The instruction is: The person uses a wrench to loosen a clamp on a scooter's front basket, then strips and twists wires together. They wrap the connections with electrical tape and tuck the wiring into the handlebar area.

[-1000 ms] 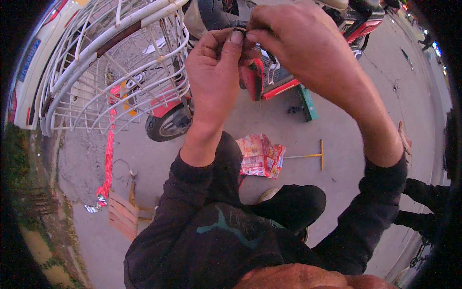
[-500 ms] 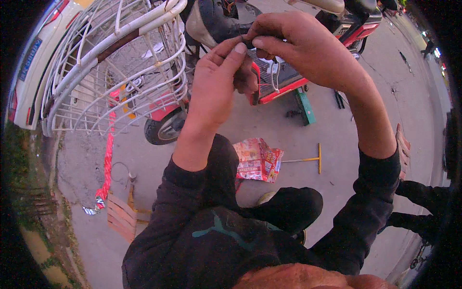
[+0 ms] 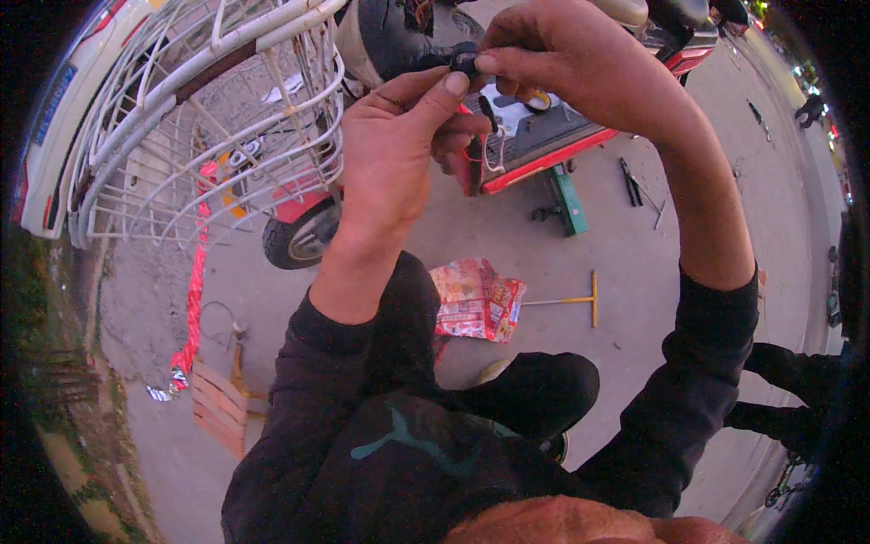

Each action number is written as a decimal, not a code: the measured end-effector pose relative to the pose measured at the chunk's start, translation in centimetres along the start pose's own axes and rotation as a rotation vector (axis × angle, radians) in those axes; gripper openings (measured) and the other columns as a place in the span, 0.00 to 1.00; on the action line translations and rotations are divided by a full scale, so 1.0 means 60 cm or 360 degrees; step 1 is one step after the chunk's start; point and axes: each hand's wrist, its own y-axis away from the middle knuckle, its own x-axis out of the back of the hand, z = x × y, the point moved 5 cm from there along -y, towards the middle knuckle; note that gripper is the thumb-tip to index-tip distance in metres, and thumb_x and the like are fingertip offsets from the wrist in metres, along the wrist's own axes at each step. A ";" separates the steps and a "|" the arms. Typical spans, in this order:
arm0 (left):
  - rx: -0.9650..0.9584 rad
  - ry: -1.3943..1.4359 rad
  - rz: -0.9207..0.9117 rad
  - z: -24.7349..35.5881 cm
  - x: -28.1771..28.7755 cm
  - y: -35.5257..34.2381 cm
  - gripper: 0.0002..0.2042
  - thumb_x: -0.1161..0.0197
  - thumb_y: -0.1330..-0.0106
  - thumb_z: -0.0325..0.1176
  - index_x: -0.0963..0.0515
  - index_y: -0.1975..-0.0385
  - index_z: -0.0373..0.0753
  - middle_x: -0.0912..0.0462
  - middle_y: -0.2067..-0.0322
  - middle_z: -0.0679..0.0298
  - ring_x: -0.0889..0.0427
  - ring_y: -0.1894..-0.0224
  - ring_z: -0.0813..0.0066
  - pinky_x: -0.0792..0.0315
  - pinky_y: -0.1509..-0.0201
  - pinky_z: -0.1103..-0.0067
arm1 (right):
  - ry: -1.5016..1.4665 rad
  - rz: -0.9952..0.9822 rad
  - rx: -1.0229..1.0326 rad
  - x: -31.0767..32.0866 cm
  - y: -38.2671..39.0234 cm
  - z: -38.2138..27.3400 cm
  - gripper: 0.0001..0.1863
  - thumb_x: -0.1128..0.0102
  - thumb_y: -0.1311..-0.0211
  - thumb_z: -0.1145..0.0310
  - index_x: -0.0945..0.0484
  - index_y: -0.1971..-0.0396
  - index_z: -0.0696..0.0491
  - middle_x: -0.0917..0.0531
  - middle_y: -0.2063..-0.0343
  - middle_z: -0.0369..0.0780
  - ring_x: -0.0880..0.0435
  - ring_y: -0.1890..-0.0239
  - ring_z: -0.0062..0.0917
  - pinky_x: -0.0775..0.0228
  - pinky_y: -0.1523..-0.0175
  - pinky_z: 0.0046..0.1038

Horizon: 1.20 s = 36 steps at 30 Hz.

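Note:
Both my hands are raised in front of a scooter's dark front end point(image 3: 399, 45). Between the fingertips is a small black rounded part point(image 3: 464, 62), too small to name surely. My left hand point(image 3: 390, 150) pinches it from the left with thumb and forefinger, the other fingers curled below. From the right, my right hand point(image 3: 580, 68) closes thumb and forefinger on the same part. Whether the part is joined to the scooter behind it cannot be made out. Below the hands lies the scooter's red-edged footboard point(image 3: 548, 161), with a white cable tie-like loop point(image 3: 494, 154) by it.
A white wire basket point(image 3: 208, 100) stands close on the left, above a wheel point(image 3: 304, 240). On the ground are a green box-shaped thing point(image 3: 568, 201), pliers point(image 3: 631, 183), a T-handle wrench point(image 3: 594, 299), a red printed bag point(image 3: 476, 299) and a small wooden seat point(image 3: 219, 408). Someone's dark-clothed legs point(image 3: 788, 372) are at right.
My hands have shifted slightly up and left, and the black part shows more plainly between the fingertips. The whole view has moved a little, uncovering the pliers.

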 end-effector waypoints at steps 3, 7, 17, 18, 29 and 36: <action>-0.0001 0.0046 0.0112 -0.005 -0.005 0.000 0.12 0.30 0.35 0.32 0.19 0.57 0.32 0.13 0.69 0.59 0.12 0.71 0.76 0.23 0.72 0.87 | -0.0209 -0.0117 -0.0197 -0.008 -0.014 0.019 0.18 0.41 0.31 0.61 0.18 0.68 0.63 0.15 0.75 0.47 0.15 0.70 0.35 0.26 0.60 0.37; 0.0092 0.0015 0.0144 -0.009 -0.009 0.002 0.11 0.28 0.36 0.35 0.18 0.59 0.37 0.12 0.71 0.63 0.17 0.76 0.84 0.27 0.76 0.89 | -0.0294 -0.0168 -0.0258 -0.010 -0.017 0.020 0.19 0.42 0.30 0.59 0.18 0.63 0.64 0.15 0.73 0.47 0.16 0.68 0.32 0.26 0.59 0.36; 0.0122 0.0061 0.0043 -0.016 -0.014 -0.008 0.10 0.30 0.34 0.33 0.19 0.59 0.35 0.13 0.67 0.62 0.13 0.67 0.77 0.22 0.66 0.86 | -0.0174 -0.0127 -0.0201 -0.012 -0.019 0.016 0.19 0.42 0.31 0.60 0.18 0.62 0.64 0.16 0.72 0.50 0.17 0.68 0.34 0.27 0.59 0.38; 0.0111 0.0045 0.0029 -0.017 -0.014 -0.009 0.10 0.31 0.34 0.32 0.20 0.58 0.35 0.13 0.66 0.62 0.13 0.66 0.76 0.21 0.65 0.85 | -0.0129 -0.0122 -0.0133 -0.015 -0.022 0.018 0.19 0.42 0.31 0.60 0.18 0.62 0.64 0.16 0.73 0.51 0.17 0.69 0.35 0.27 0.59 0.38; -0.0051 0.0117 -0.0177 -0.009 -0.020 -0.004 0.14 0.43 0.25 0.32 0.22 0.47 0.30 0.13 0.65 0.59 0.12 0.63 0.72 0.20 0.59 0.81 | -0.0262 -0.0160 -0.0080 -0.010 -0.018 0.006 0.16 0.42 0.33 0.64 0.19 0.62 0.65 0.16 0.71 0.52 0.16 0.67 0.39 0.26 0.57 0.39; -0.0045 0.0033 -0.0135 -0.007 -0.010 -0.007 0.13 0.38 0.27 0.34 0.20 0.49 0.33 0.12 0.62 0.58 0.11 0.66 0.72 0.19 0.64 0.81 | -0.0240 -0.0060 0.0040 -0.010 -0.008 0.003 0.16 0.42 0.34 0.64 0.18 0.62 0.64 0.16 0.71 0.53 0.15 0.65 0.42 0.25 0.56 0.40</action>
